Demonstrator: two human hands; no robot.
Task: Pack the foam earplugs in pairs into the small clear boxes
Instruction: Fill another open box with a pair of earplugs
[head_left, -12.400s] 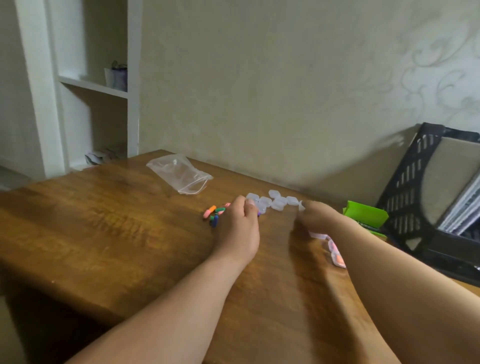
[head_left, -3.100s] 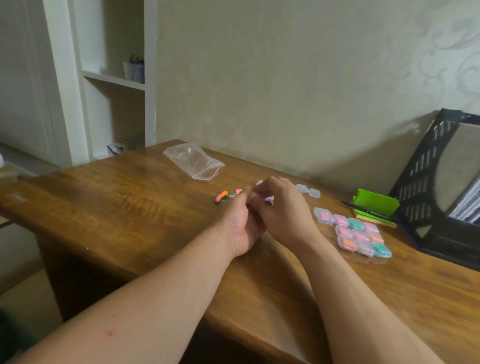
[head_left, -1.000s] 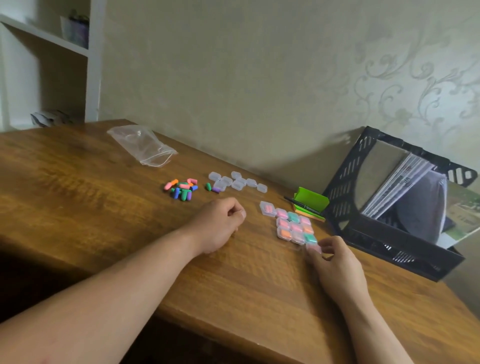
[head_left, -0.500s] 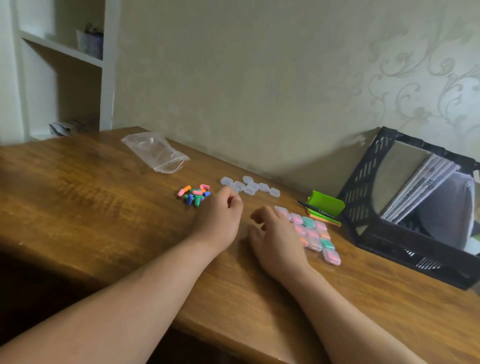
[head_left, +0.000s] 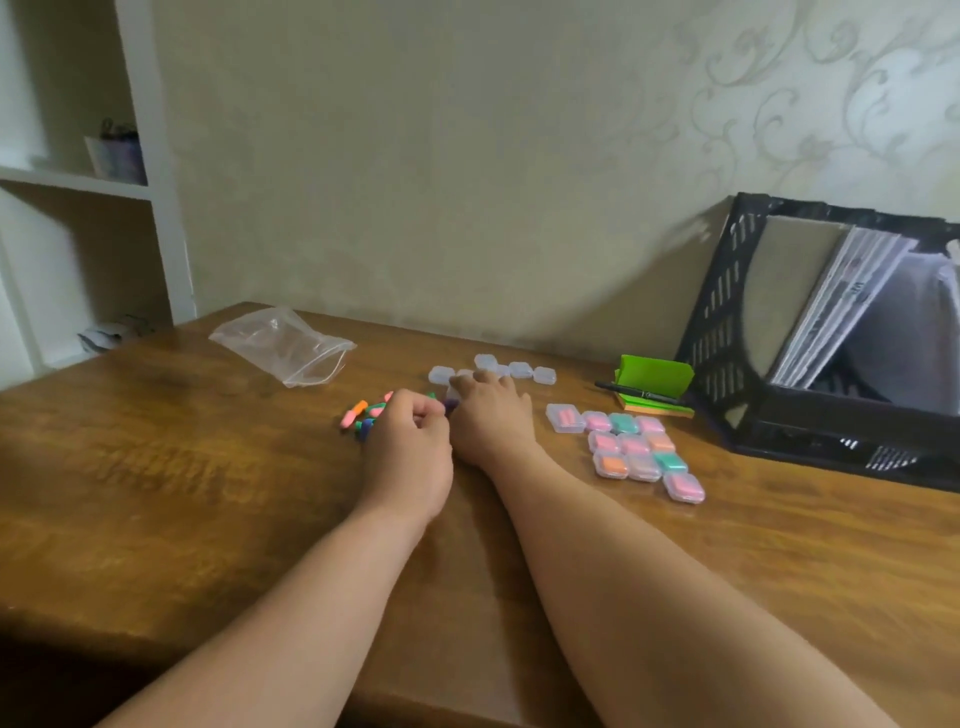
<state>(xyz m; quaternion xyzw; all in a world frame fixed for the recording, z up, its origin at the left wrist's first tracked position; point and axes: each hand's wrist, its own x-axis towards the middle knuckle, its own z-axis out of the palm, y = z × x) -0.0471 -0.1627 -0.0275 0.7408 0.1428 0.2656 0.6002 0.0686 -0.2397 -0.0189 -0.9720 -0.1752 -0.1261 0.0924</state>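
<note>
The left hand (head_left: 408, 457) rests curled beside the loose foam earplugs (head_left: 363, 415). The right hand (head_left: 491, 415), fingers spread, reaches onto the empty clear boxes (head_left: 519, 370) just behind the earplugs; filled boxes (head_left: 631, 449) lie to their right.

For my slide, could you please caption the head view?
Both hands reach between loose earplugs and empty clear boxes; filled boxes wait alongside.

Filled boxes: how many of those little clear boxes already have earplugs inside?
11 filled boxes, clustered on the table to the right of the right hand: four in the back row, three in the next, three after that, one alone at the near corner. None seem hidden.
</note>
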